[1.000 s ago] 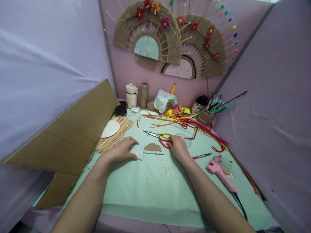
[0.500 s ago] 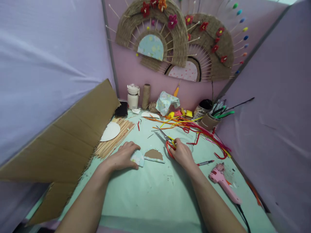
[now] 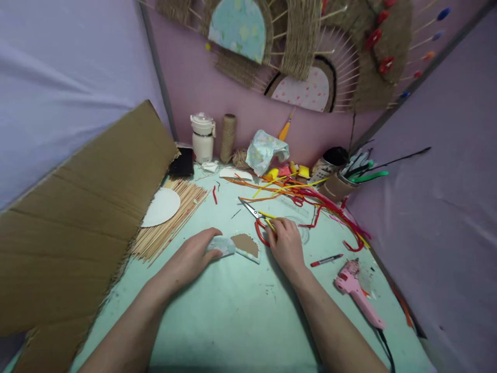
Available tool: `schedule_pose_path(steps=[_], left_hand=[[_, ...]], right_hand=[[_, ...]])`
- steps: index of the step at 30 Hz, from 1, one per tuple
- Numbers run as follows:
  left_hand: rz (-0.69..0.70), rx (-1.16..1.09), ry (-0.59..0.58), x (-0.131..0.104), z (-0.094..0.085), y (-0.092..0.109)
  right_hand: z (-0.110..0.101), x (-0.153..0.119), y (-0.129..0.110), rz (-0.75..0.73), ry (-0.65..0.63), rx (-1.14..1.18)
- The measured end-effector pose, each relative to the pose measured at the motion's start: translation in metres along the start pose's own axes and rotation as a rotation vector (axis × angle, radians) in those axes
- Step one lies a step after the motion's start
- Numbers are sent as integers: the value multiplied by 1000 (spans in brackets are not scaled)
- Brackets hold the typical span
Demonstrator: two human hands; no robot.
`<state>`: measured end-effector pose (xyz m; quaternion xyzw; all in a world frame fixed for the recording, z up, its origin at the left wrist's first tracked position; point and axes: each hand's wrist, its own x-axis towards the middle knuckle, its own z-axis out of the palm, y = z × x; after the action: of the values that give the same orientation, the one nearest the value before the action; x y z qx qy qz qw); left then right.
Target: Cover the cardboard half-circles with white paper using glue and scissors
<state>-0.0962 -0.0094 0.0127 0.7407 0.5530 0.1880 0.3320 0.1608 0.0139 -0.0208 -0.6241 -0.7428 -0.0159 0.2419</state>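
Between the thumb and fingers of my left hand is a light blue patterned cloth piece. Its right edge meets a half-round cardboard piece with a cloth edge, lying on the table. My right hand is closed at the red handles of the scissors, whose blades point up and left. The fingertips at the handles are partly hidden. Just above the handles lies a yellow stick.
Large cardboard stands at the left beside wooden sticks and a white oval. A pink glue gun and a pen lie right. Colored stems, a white jar, twine and cans line the back.
The camera view has shifted down and closer. My left hand has lifted and tilted the cloth piece, which now meets the cardboard half-round; that piece has turned. My right hand stays at the scissors.
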Motion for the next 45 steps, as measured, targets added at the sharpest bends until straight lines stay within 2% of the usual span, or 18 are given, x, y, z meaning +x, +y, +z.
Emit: schedule_pose_path(steps=[4,7,10,12,13,15,18,20,24,28,35,41,45], left_hand=[[-69,-129,73,0,1,8],[-137,-253,85,1,6,11],[-170,-434,74,5,14,8],[-173,-535,115,9,19,3],[-190,-566,160,11,20,-1],[-249,-543,341,15,19,-10],[-240,-313,616,21,15,-20],[-218,-137,691,23,12,-23],[-186,135,652,28,11,-25],[-219,190,627,32,12,-28],[-246,210,607,29,12,-31],[-171,169,593,28,11,-27],[-147,145,594,28,11,-27]], right_hand=[[-1,1,-2,-44,82,49],[-3,4,0,-80,125,65],[-5,6,1,-107,156,69],[-6,7,1,-118,157,75],[-6,7,0,-128,151,84],[-7,6,-5,-151,132,122],[-8,0,-15,-207,43,214],[-7,-6,-22,-218,-63,255],[-4,-19,-31,-155,-229,294],[-1,-25,-31,-122,-317,343],[-3,-24,-27,-111,-342,406],[-9,-26,-29,-190,-362,398],[-20,-28,-31,-232,-400,375]])
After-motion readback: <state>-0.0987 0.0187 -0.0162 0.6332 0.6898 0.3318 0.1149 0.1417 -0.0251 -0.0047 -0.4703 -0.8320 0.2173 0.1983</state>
